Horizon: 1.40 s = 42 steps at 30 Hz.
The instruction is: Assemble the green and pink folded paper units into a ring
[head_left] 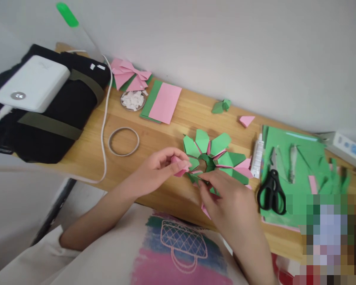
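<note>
A ring-shaped paper flower (221, 139) with green and pink folded petals lies on the wooden table near its front edge. At its left side, my left hand (169, 163) pinches a pink folded petal. My right hand (222, 190) reaches over the front of the ring, with thumb and fingers closed on a green petal there. The right hand covers part of the ring's front. Behind the flower lie a small green folded piece (221, 106) and a pink folded piece (247, 120).
Right of the flower lie a glue tube (257, 156), black-handled scissors (272, 190) and green paper sheets (296, 136). A power strip (348, 146) sits behind. To the left are a tape ring (124, 153), pink cards (166, 103), a dish of white bits (133, 100) and a power bank (32, 83).
</note>
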### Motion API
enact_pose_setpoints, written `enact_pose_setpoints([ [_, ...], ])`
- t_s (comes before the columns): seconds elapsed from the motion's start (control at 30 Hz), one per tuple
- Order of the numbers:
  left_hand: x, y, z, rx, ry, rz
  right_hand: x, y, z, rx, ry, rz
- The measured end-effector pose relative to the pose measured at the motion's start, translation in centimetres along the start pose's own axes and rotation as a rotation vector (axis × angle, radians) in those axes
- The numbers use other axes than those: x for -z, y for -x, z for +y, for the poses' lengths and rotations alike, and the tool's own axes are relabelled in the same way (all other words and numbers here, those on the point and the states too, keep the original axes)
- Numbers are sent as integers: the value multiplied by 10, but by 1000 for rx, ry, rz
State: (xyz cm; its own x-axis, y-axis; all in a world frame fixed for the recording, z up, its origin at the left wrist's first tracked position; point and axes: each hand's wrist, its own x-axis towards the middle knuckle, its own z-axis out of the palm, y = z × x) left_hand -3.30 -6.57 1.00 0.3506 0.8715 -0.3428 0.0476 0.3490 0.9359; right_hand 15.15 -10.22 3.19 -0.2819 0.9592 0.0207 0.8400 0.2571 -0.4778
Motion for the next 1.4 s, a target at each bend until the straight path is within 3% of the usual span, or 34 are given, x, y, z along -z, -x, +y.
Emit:
enact_pose_setpoints([
  [0.17,0,-1,-1,-14,-4,-16,3,-1,-1,31,34,-20],
  [0.4,-4,-8,3,-55,-64,4,2,-2,-2,237,105,-62],
  [0.73,-8,-14,0,-53,-26,94,0,-1,-2,209,85,-67],
  [1.4,-8,-17,-5,-16,39,127,-5,-3,1,221,42,-27],
])
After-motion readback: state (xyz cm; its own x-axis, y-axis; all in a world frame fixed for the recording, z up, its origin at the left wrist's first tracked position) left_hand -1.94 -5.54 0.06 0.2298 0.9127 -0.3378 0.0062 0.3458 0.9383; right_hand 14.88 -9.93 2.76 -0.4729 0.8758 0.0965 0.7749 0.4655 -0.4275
